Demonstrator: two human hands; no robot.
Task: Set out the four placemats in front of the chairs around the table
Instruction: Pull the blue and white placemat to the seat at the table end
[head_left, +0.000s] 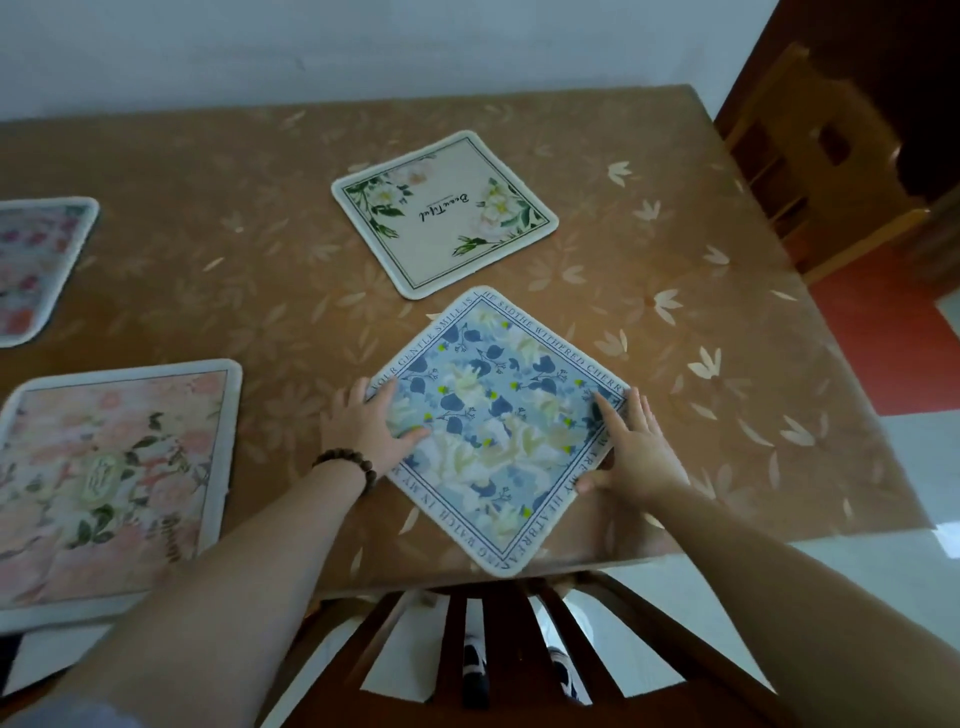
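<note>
A blue floral placemat (498, 426) lies turned like a diamond near the table's front edge, just above a dark wooden chair back (498, 639). My left hand (369, 426) rests flat on its left corner, fingers straight. My right hand (631, 452) holds its right corner, fingers on top and thumb at the edge. A cream placemat with green leaves (441, 213) lies tilted farther back at the middle. A pink floral placemat (109, 483) sits at the front left. Another pink placemat (36, 265) is cut off by the left edge.
The table (701, 312) wears a brown cloth with pale leaf prints. A light wooden chair (810, 166) stands at the far right corner beside a red floor strip. A white wall runs behind the table. My shoes (475, 660) show through the chair slats.
</note>
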